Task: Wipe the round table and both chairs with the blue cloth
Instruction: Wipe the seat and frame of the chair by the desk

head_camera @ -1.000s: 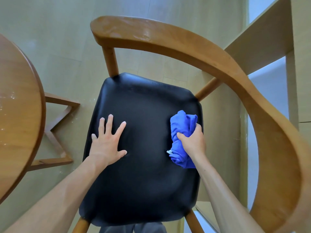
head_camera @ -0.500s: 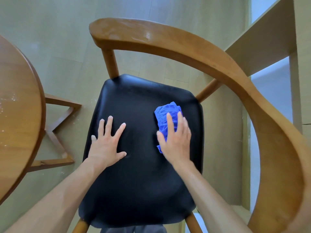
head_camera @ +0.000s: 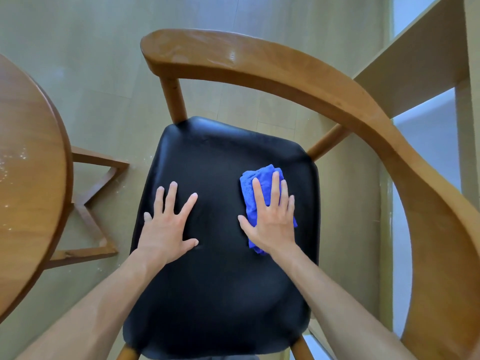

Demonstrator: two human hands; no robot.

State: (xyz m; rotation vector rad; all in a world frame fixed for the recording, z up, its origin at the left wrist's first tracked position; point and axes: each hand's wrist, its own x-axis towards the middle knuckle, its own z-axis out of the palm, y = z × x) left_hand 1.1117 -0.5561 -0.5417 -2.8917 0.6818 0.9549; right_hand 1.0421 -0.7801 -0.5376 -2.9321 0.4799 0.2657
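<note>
Here the right hand [head_camera: 271, 219] lies flat with straight fingers on the blue cloth [head_camera: 253, 185], pressing the bunched cloth onto the right half of the black seat [head_camera: 220, 294] of the chair [head_camera: 298, 71]. The cloth shows beyond the fingertips and at both sides of the palm. The left hand [head_camera: 167, 229] rests open on the left half of the seat, fingers spread, palm down, holding nothing and well apart from the cloth. The chair's curved wooden backrest arcs over the top and down the right side. At the left edge the round tabletop [head_camera: 28, 178] carries pale specks, with its wooden base [head_camera: 91, 203] on the floor beside the chair
</note>
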